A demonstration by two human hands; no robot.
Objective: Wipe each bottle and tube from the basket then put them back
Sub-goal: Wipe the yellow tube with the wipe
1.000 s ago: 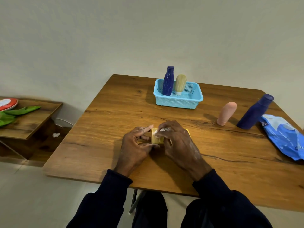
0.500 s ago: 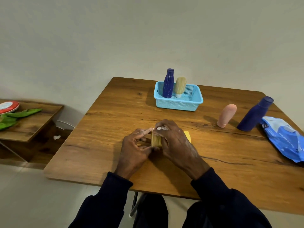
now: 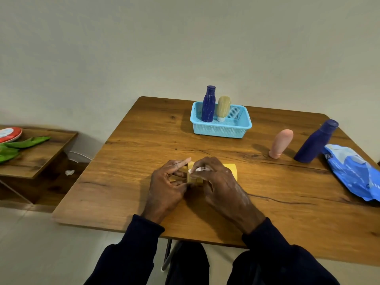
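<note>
Both hands meet over the middle of the bench [image 3: 123, 182], a little toward its near edge, as I watch through the head camera from my remote post. My left hand [image 3: 166, 188] has its thumb and curled fingers round one end of a yellow tube [image 3: 231, 169] that lies on its side on the wood, with the forefinger stretched along the top. My right hand [image 3: 218, 182] arches over the tube's middle, its fingertips pinching a small white wipe [image 3: 198, 169] against the tube's upper side. Only the tube's right end shows clear of that hand; the rest is covered by fingers.

Near the far edge, about midway along it, sits a light blue mesh basket [image 3: 222, 128]. Inside it, at its left end, a dark blue bottle [image 3: 208, 105] stands upright, with a pale beige tube [image 3: 223, 106] standing on its white cap just beside it.

Toward the right edge a pink tube [image 3: 280, 144] stands on end on the bare wood, and a second dark blue bottle [image 3: 314, 142] stands near it, the two apart. A crumpled blue wipes packet [image 3: 353, 171] lies at the right edge, just beside that bottle's base.

Off the left edge, a lower side bench [image 3: 41, 161] carries a red plate [image 3: 9, 133] and a green cloth [image 3: 20, 144]. A white paper scrap [image 3: 70, 172] lies between the two benches, at floor level.
</note>
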